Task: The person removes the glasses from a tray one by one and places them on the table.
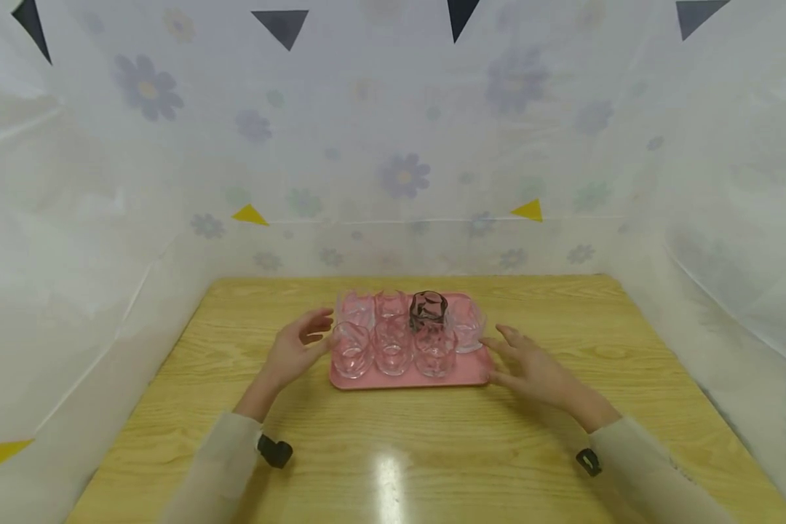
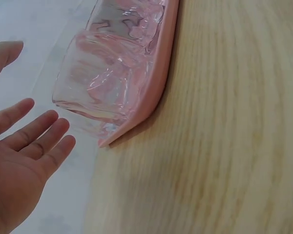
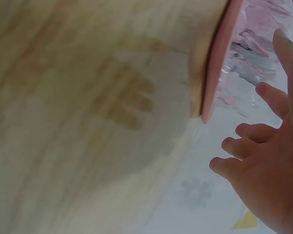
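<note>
A pink tray [image 1: 474, 372] holds several clear glass cups, among them a front-left one [image 1: 352, 353], a front-middle one [image 1: 393, 355] and a front-right one [image 1: 435, 356]. Behind these stands a dark-tinted glass cup [image 1: 429, 304], with another clear cup [image 1: 466, 325] to its right. My left hand [image 1: 296, 348] is beside the tray's left end, fingers spread and nothing held; the left wrist view shows a gap between its fingers and the nearest cup [image 2: 100, 80]. At the tray's right end is my right hand [image 1: 530, 370], fingers extended and holding nothing; whether it touches the tray is unclear.
The tray lies on a wood-grain table [image 1: 367, 444], toward its far side. White sheeting with a flower pattern [image 1: 404, 176] rises behind the table and along both sides. Each wrist carries a small black device, one on the left [image 1: 275, 451] and one on the right [image 1: 589, 462].
</note>
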Demonstrator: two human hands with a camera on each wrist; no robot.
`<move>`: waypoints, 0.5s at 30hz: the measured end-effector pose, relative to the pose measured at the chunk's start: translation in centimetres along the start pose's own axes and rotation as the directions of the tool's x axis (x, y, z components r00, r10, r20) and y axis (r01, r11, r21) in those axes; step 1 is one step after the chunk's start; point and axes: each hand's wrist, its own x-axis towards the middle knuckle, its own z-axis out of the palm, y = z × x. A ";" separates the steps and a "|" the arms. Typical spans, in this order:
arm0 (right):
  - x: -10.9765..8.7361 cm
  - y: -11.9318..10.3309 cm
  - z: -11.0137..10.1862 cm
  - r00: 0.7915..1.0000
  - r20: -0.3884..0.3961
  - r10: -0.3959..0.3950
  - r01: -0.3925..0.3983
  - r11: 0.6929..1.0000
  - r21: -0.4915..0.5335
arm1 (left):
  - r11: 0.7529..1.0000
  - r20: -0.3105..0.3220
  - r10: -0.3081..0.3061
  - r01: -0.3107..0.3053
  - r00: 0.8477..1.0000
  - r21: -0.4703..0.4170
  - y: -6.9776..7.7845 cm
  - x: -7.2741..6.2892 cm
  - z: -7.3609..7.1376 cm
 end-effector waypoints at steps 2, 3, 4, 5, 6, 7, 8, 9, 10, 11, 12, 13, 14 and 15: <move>-0.1 0.3 0.4 1.000 0.017 -0.009 0.010 1.000 -0.014 | 1.000 0.010 -0.003 0.003 1.000 -0.003 -0.2 -0.1 0.1; -0.1 0.3 0.5 1.000 0.025 -0.015 0.016 1.000 -0.021 | 1.000 0.016 -0.005 0.005 1.000 -0.003 -0.3 -0.2 0.1; -0.1 0.4 0.6 0.999 0.037 -0.012 0.013 1.000 -0.028 | 1.000 0.021 -0.007 0.007 1.000 -0.004 -0.4 -0.2 0.2; -0.1 0.5 0.7 0.999 0.049 -0.008 0.010 0.999 -0.036 | 1.000 0.027 -0.008 0.008 1.000 -0.006 -0.5 -0.3 0.3; -0.1 0.5 0.8 0.998 0.061 0.000 0.003 0.999 -0.040 | 1.000 0.033 -0.010 0.010 0.999 -0.004 -0.6 -0.4 0.3; -0.1 0.6 0.9 0.997 0.075 0.010 -0.007 0.999 -0.046 | 1.000 0.039 -0.012 0.013 0.999 -0.006 -0.6 -0.5 0.4; -0.1 0.6 1.0 0.996 0.084 0.017 -0.012 0.999 -0.049 | 1.000 0.041 -0.013 0.014 0.999 -0.008 -0.6 -0.5 0.4; -0.2 0.6 1.1 0.996 0.092 0.022 -0.017 0.998 -0.052 | 1.000 0.041 -0.012 0.012 0.999 -0.009 -0.7 -0.6 0.5; -0.2 0.7 1.1 0.994 0.102 0.033 -0.028 0.998 -0.049 | 1.000 0.041 -0.010 0.010 0.999 -0.011 -0.8 -0.6 0.5; -0.2 0.7 1.2 0.993 0.108 0.038 -0.033 0.998 -0.049 | 1.000 0.041 -0.006 0.007 0.999 -0.010 -0.9 -0.7 0.6; -0.2 0.7 1.3 0.993 0.113 0.042 -0.037 0.998 -0.046 | 1.000 0.041 -0.006 0.006 0.999 -0.009 -0.9 -0.7 0.6; -0.2 0.7 1.3 0.992 0.118 0.047 -0.042 0.998 -0.045 | 1.000 0.040 -0.005 0.005 0.999 -0.012 -1.0 -0.7 0.6; -0.2 0.7 1.4 0.991 0.125 0.052 -0.047 0.998 -0.044 | 1.000 0.040 -0.002 0.003 0.999 -0.015 -1.1 -0.7 0.7; -0.2 0.7 1.4 0.990 0.132 0.058 -0.052 0.998 -0.044 | 1.000 0.042 -0.002 0.003 0.999 -0.018 -1.2 -0.7 0.7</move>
